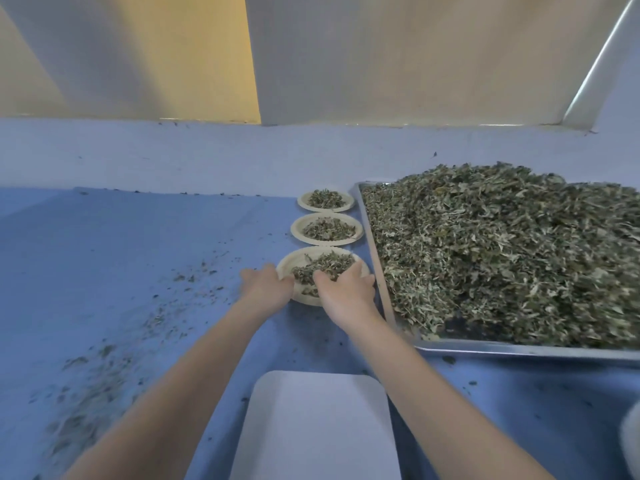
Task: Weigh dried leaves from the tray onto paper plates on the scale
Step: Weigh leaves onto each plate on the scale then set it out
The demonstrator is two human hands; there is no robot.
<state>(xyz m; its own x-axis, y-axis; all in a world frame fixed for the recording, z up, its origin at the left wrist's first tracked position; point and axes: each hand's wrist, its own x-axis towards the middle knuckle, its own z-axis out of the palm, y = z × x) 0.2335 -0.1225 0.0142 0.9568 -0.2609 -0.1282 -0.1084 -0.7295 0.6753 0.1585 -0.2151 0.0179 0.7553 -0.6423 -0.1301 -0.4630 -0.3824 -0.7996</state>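
Hands both out on the nearest paper plate (287,268), one on each side of it. Left hand (268,284) curled round the left rim, right hand (346,289) on the right rim with fingers partly over the leaf heap (322,268) sitting in it. So both clamped on that same plate, which rests on the blue surface (138,254) just left of the metal tray (485,346).

Two more loaded paper plates further back, lined up in a row along the tray's left edge: middle plate (298,227) just behind the held one, far plate (304,201) behind that, close to the pale wall (207,150). Each with its own little mound of leaves.

Tray off to the right, piled high with dried leaves (502,247), a dark bare patch showing near the front edge. Heap looks a bit blurred on the right.

White scale platform (318,424) right at the bottom, between the two forearms, nothing on it. Well apart from the held plate.

Loose crumbs of leaf (104,368) scattered over the surface to the left, thicker toward the near corner. Something pale at the far right edge, can't tell what.
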